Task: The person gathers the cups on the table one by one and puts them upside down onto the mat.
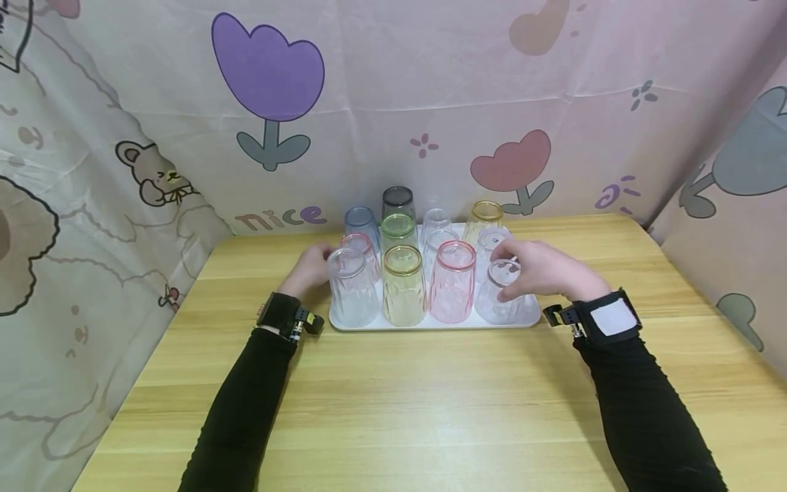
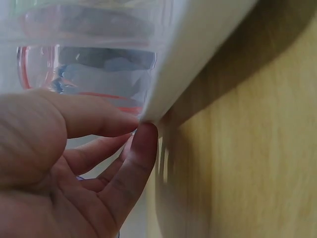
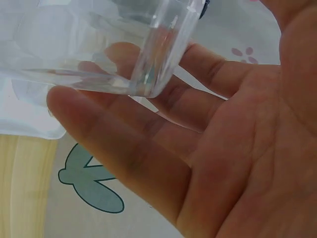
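Clear cup [image 1: 503, 292] at the tray's front right corner is where my right hand [image 1: 544, 270] sits, fingers [image 3: 124, 163] curled round its side and rim; the wrist view shows the faceted glassy wall against my fingertips. My left hand [image 1: 310, 268] is at the left edge of the white tray [image 1: 430, 322], thumb [image 2: 136, 158] and finger pinching its rounded lip beside another clear cup [image 1: 352, 287]. Both arms reach forward in black sleeves, hands well apart with the tray between them. On the tray stand upside-down ribbed plastic cups in rows, among them a yellow cup [image 1: 403, 285] and a pink cup [image 1: 452, 281], all empty. Under everything lies a pale wooden table [image 1: 430, 403].
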